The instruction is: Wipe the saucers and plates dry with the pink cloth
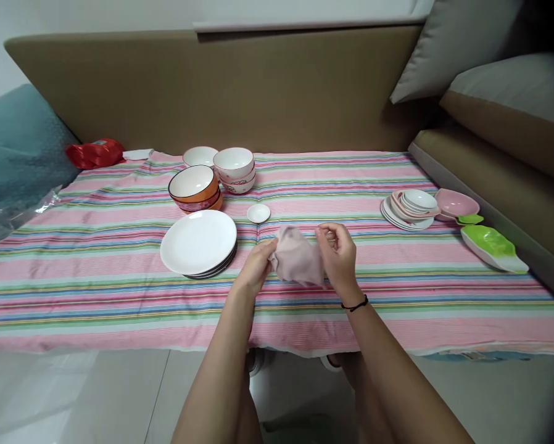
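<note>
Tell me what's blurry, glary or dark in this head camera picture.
In the head view, the pinkish cloth looks motion-blurred; in that view, glare whitens the floor tiles at lower left, and the right-hand corners fade to black.

Striped cover (379, 317), pink ground, multicoloured bands, spread flat. Backrest (277, 92), brown, behind it. Teal cushion (18, 139), left end; clear plastic (27, 214) below. Red glossy bundle (97, 153), beside a flat white item (137, 154). Grey cushion (457, 46), tilted, upper right. Two-tone cushion (512, 92), grey and brown, adjacent. Floor (96, 394), pale tile.
</note>
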`<state>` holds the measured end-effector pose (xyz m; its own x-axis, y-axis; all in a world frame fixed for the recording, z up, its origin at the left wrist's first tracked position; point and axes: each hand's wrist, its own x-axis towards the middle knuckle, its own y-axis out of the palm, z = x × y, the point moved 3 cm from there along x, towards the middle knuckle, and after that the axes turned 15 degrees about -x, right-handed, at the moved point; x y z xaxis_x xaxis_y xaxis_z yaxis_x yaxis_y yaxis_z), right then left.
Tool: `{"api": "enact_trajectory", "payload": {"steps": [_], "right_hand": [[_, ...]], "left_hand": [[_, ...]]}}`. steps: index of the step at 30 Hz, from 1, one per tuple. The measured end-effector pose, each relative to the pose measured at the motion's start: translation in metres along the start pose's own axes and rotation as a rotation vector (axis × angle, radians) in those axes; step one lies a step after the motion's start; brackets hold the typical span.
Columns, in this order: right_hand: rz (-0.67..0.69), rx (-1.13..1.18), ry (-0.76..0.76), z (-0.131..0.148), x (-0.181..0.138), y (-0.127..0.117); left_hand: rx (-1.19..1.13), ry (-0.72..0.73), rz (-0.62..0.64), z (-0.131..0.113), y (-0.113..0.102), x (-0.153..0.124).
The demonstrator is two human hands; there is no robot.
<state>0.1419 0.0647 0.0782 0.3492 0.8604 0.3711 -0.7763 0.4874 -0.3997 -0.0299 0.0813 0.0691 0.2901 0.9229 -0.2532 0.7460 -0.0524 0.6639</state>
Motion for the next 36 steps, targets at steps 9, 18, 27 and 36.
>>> {"api": "enact_trajectory", "payload": {"steps": [9, 18, 27, 36], "right_hand": [[0.236, -0.164, -0.354, 0.012, -0.010, 0.019], [0.209, -0.265, -0.542, 0.020, -0.014, 0.008], [0.111, -0.128, -0.488, 0.027, -0.016, 0.000], [0.108, -0.285, -0.506, 0.031, -0.019, 0.018]], "left_hand": [[-0.407, 0.101, -0.116, -0.010, 0.002, 0.002], [-0.340, 0.267, -0.105, -0.008, -0.002, 0.007], [-0.033, 0.280, -0.071, -0.003, 0.005, 0.000], [-0.192, 0.075, -0.019, 0.021, 0.023, -0.001]]}}
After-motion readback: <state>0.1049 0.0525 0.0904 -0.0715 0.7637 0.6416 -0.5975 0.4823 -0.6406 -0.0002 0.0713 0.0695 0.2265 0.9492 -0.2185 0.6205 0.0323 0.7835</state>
